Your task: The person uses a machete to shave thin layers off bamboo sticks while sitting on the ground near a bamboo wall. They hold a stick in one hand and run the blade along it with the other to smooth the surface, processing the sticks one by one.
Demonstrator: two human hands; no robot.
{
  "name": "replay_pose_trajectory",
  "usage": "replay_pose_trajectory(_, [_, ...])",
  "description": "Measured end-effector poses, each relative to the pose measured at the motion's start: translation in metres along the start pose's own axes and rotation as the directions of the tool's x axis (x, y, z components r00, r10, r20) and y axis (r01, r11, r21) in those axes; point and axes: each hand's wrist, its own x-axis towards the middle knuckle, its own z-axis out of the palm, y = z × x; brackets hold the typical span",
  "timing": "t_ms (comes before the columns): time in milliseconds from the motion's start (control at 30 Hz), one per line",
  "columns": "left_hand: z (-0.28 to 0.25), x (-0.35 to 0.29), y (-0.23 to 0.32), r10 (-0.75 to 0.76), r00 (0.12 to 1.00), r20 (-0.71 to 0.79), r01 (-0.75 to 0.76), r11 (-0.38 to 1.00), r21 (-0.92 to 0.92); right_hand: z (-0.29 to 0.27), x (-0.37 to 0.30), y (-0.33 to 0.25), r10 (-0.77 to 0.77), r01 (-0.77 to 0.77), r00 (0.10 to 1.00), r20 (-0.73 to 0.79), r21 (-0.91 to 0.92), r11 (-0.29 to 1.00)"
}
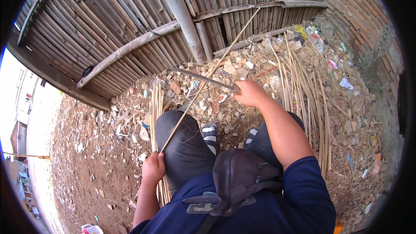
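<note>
First, closest to my body, one dark brown bag (242,175) lies against the front of my navy shirt (271,212). Past the bag my two knees stand apart in dark trousers (190,158), and two striped sandals (210,137) show between them.

Beside the left knee, my left hand (153,167) is closed snugly round the lower end of one long, thin stick (186,112), the thumb pressed on it. The stick slants over that knee, forward and to the right, its far tip raised in front of the wall.

Farther out, my right hand (250,93) makes a tight fist round the handle of one knife (195,75). The blade points left and crosses the stick about midway; whether the two touch, I cannot tell.

Two groups of pale strips lie on the ground: a left bundle (156,99) along my left leg, and a wider right bundle (303,91) beyond my right arm. Their pieces overlap too much to count. Stones and litter surround them, with one yellow scrap (300,30) farther off.

Farthest away are two walls, a bamboo wall (99,30) ahead and a brick wall (359,21) to the right. One thick post (182,17) stands against the bamboo, one shorter post (204,41) just beside it.
</note>
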Motion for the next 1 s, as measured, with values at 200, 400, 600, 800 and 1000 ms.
replay_pose_trajectory(200, [0.002,0.000,0.000,0.012,1.000,-0.015,-0.012,1.000,-0.010,-0.001,0.000,-0.003,0.010,-0.011,1.000,0.012,0.047,0.999])
replay_pose_trajectory(400, [0.000,0.000,0.002,-0.003,1.000,-0.013,0.004,1.000,0.006,0.000,-0.001,-0.001,0.012,-0.013,1.000,0.026,0.042,0.999])
replay_pose_trajectory(600, [0.004,-0.001,-0.001,0.030,0.999,-0.046,-0.029,0.999,0.016,-0.002,0.000,-0.004,0.018,-0.019,0.999,0.034,0.033,0.999])
replay_pose_trajectory(800, [-0.002,0.001,0.005,0.030,0.999,-0.035,-0.029,0.999,0.025,0.000,-0.002,-0.009,0.044,-0.044,0.999,0.009,-0.004,0.999])
replay_pose_trajectory(1000, [0.002,-0.003,0.001,-0.001,1.000,-0.030,0.002,0.999,0.036,-0.007,-0.005,-0.018,-0.018,0.021,0.999,0.035,-0.081,0.997])
